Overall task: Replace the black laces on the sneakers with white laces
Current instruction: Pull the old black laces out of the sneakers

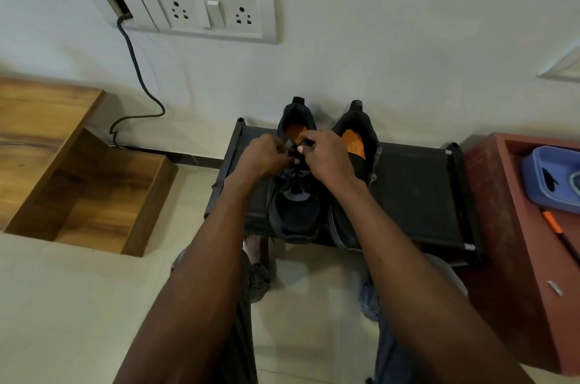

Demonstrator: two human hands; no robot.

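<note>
Two black sneakers sit side by side on a low black rack (417, 195) against the wall, toes toward us and orange insoles showing in their openings. We work on the left sneaker (296, 208); the right sneaker (351, 195) stands just beside it, touching or nearly so, with our right forearm crossing its toe.

Our left hand (262, 157) hovers over the upper eyelets of the left sneaker with its fingers curled inward, pinching the black lace (296, 161) near the tongue. Our right hand (323, 153) meets it from the other side, fingers bent and the thumb pressed in, also gripping the lace at the top of the shoe. Both hands nearly touch over the tongue, and exactly how the lace runs between the fingertips is too dark for us to tell. Lower down, the black lace crosses the eyelets above the grey toe panel.

To the left stands a wooden stepped unit (78, 183), and above it a white switch plate (207, 12) on the wall with a dark cable (138, 70) hanging down. To the right, a reddish cabinet (508, 226) holds a blue tray (546, 176) and an orange-tipped pen (557, 231).
</note>
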